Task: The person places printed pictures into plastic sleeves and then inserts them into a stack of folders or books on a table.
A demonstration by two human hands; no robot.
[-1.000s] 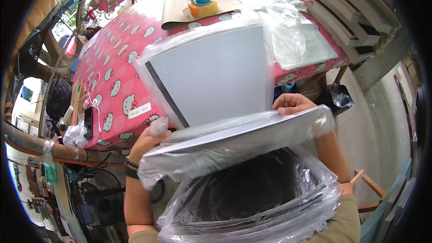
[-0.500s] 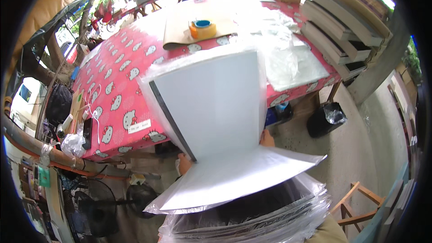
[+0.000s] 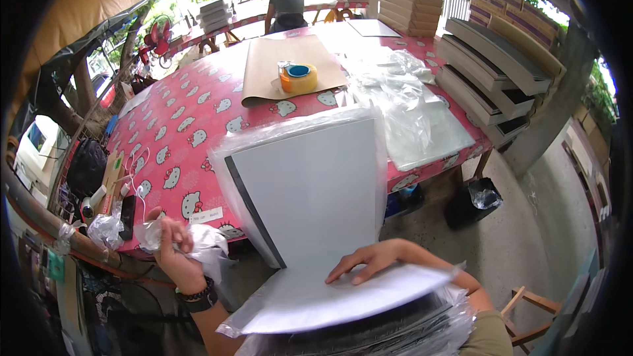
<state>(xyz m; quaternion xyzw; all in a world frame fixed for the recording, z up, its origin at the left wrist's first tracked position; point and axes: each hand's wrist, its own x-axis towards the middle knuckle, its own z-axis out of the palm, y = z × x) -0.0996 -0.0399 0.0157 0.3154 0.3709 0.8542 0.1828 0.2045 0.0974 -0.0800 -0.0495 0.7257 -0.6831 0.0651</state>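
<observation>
My left hand [image 3: 177, 250] is raised over the table's near left edge, its fingers curled around crumpled whitish plastic film [image 3: 210, 242]. On the plastic-covered white sheet [image 3: 330, 303] in front of me lies my right hand [image 3: 372, 262], palm down with fingers stretched. Behind it a flat white panel [image 3: 310, 184] with a dark strip along its left side leans up against the table edge, partly sleeved in clear plastic. Several plastic-wrapped flat pieces [image 3: 369, 333] are stacked beneath the sheet, close to my body.
A table with a pink patterned cover [image 3: 165, 145] holds an orange tape dispenser [image 3: 298, 79] on brown paper [image 3: 260, 69]. Clear plastic sleeves [image 3: 422, 132] lie at its right. Stacked boards [image 3: 494, 66], a black bin [image 3: 471, 203] and a wooden stool [image 3: 527, 313] stand rightward. Another person [image 3: 287, 3] is at the back.
Both hands have left the panel's lower sides. The left is now up at the left with crumpled film; the right lies on the sheet. The panel appears slightly lower in view.
</observation>
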